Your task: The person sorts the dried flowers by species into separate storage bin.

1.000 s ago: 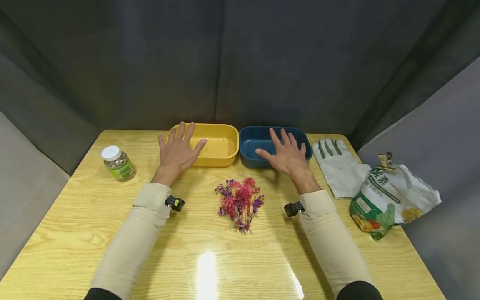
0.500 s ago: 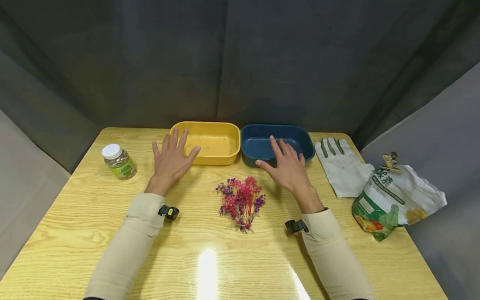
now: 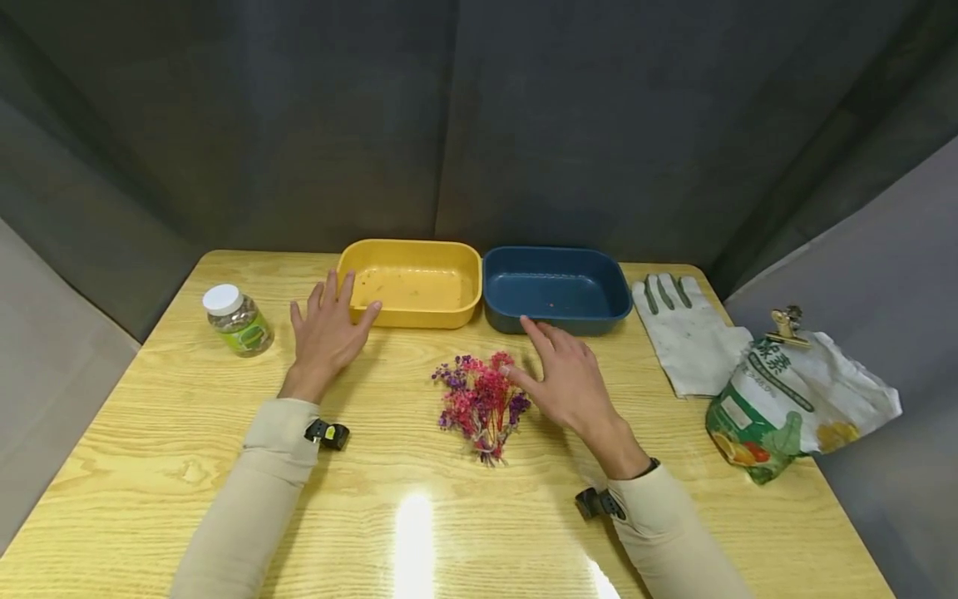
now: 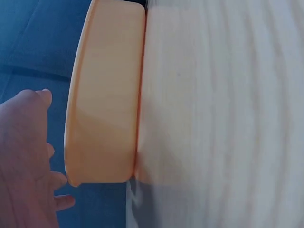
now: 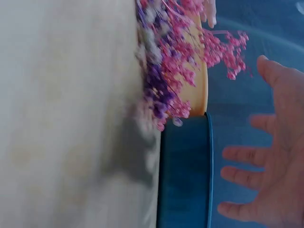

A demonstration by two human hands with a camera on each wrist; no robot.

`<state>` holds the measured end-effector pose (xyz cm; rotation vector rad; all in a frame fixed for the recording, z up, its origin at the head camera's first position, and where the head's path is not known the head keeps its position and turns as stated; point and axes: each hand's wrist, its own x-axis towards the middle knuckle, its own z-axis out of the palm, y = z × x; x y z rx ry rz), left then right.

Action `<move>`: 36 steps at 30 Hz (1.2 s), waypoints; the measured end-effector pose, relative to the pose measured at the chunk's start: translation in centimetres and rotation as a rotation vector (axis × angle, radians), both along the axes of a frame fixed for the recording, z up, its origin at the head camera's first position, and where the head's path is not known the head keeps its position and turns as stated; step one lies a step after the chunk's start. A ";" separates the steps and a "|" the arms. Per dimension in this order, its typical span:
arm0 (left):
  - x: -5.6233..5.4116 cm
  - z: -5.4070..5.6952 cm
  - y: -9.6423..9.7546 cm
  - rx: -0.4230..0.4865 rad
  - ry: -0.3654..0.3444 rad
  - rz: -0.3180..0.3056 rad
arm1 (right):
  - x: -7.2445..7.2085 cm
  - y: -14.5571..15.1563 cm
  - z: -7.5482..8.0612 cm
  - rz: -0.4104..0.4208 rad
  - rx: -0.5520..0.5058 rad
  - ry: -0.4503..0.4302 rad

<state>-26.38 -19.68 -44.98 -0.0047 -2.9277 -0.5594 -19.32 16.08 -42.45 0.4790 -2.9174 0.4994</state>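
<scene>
My left hand [image 3: 325, 339] has its fingers spread beside the front left corner of a yellow tub [image 3: 419, 319], fingertips overlapping its rim in the head view. The left wrist view shows the tub's outer wall [image 4: 107, 95] with the hand [image 4: 23, 156] close by. My right hand [image 3: 566, 377], fingers extended and holding nothing, is in front of a navy blue tub [image 3: 557, 287]. Its thumb overlaps the right edge of a small bunch of dried pink and purple flowers [image 3: 482, 403]. In the right wrist view, the hand [image 5: 280, 156] stands apart from the flowers [image 5: 175, 61].
A white-lidded jar [image 3: 239, 323] with a green label stands at the left. On the right lie a pale work glove [image 3: 688, 341] and a green and white bag [image 3: 778, 408] closed with a gold clip [image 3: 789, 324]. A dark curtain [image 3: 449, 125] hangs behind the table [image 3: 187, 466].
Both hands have drawn back from over the tubs toward the front of the table. The right hand has come nearer the flowers; the left has shifted outward. The tubs and flowers stay put.
</scene>
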 end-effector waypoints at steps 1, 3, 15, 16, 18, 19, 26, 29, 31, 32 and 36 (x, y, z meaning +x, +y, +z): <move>0.0 -0.1 -0.1 0.007 0.001 0.005 | 0.3 -0.1 -0.2 0.006 -0.013 0.006; 0.1 -0.3 -0.3 0.024 0.007 0.014 | 0.7 -0.1 -0.5 0.018 -0.033 0.018; -0.1 -1.0 -0.7 0.163 -0.010 0.047 | 2.2 -0.6 -1.4 0.027 -0.070 -0.022; -0.1 -1.0 -0.7 0.180 -0.009 0.050 | 2.3 -0.6 -1.4 0.031 -0.074 -0.030; -0.1 -1.0 -0.8 0.204 -0.011 0.058 | 2.4 -0.7 -1.5 0.034 -0.078 -0.057; -0.1 -1.0 -0.9 0.215 -0.014 0.062 | 2.5 -0.7 -1.6 0.033 -0.082 -0.073; -0.3 -1.2 -1.0 0.294 -0.033 0.079 | 2.8 -1.0 -1.8 0.058 -0.115 -0.127; -0.4 -1.2 -0.9 0.321 -0.051 0.080 | 2.8 -1.1 -2.0 0.067 -0.119 -0.126; -0.4 -1.2 -0.9 0.333 -0.062 0.080 | 2.9 -1.2 -2.2 0.076 -0.122 -0.122; -0.4 -1.2 -0.9 0.335 -0.067 0.081 | 2.9 -1.2 -2.3 0.084 -0.121 -0.112; -0.4 -1.2 -0.9 0.344 -0.076 0.077 | 2.9 -1.4 -2.6 0.114 -0.119 -0.051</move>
